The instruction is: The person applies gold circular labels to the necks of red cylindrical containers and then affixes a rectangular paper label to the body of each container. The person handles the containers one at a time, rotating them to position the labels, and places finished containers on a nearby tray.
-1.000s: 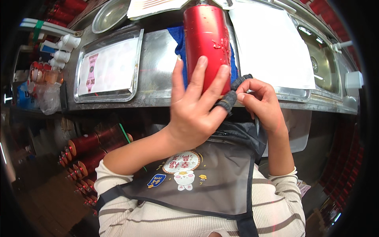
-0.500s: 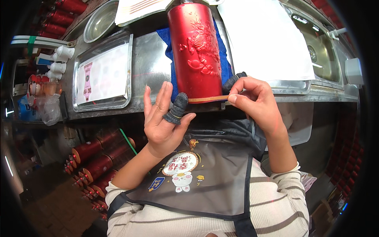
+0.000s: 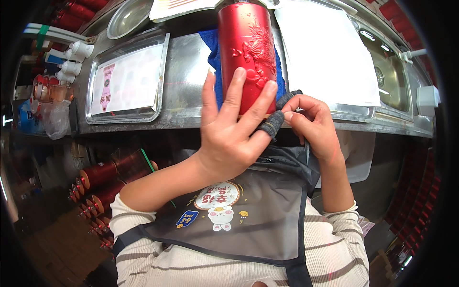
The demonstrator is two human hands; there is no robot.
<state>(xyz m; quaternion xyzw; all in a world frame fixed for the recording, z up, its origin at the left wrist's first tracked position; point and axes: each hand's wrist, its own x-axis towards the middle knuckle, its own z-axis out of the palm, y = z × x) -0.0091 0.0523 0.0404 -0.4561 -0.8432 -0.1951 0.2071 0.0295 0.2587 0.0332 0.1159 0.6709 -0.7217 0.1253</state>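
Note:
A red bottle [image 3: 239, 43] with a raised dragon relief lies on a blue cloth [image 3: 214, 45], its base toward me. My left hand [image 3: 232, 131] is spread across the base end, fingers apart, fingertips over the red side. A dark knitted cover wraps its index finger, whose tip is close to my right hand. At the base's right corner my right hand [image 3: 313, 122] pinches thumb against index finger, on the end of a thin gold strip along the base edge. Most of that strip is hidden behind my left hand. A dark knitted cover also sits on a right finger.
Left of the bottle stands a metal tray [image 3: 165, 62] with a printed sheet [image 3: 138, 79]. White paper [image 3: 330, 57] covers a tray on the right, beside a metal sink [image 3: 389, 71]. A metal bowl [image 3: 125, 21] stands behind. More red bottles [image 3: 100, 174] lie below the counter at left.
My left hand has moved right and forward, from beside the bottle to over its base, near my right hand. My right hand keeps its pinch at the base's right corner.

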